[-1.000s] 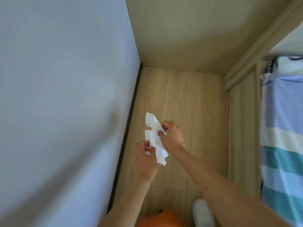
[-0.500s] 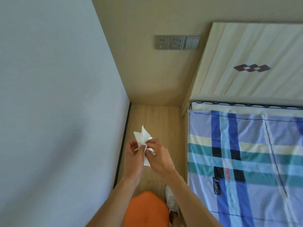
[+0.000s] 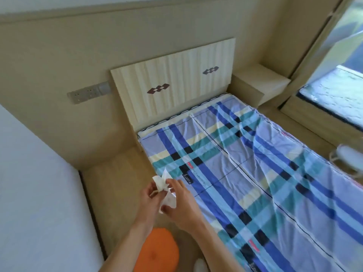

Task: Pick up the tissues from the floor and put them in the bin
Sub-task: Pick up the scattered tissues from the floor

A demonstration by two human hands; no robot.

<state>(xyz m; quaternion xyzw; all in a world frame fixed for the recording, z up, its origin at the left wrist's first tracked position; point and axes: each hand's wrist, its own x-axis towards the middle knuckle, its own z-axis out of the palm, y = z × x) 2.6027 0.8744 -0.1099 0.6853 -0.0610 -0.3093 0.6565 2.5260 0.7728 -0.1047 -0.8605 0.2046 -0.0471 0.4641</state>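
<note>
A crumpled white tissue is held up in front of me, above the narrow strip of wooden floor beside the bed. My left hand pinches its left side and my right hand grips its right and lower part, so both hands hold the same tissue. No bin shows in the head view, and I see no other tissue on the floor.
A bed with a blue plaid sheet fills the right. A white wall closes the left. An orange garment and a white shoe are below me. A headboard, sockets and a window lie beyond.
My view has lifted from the floor corner to the bed and headboard. Both hands have closed in on the tissue and bunched it tighter.
</note>
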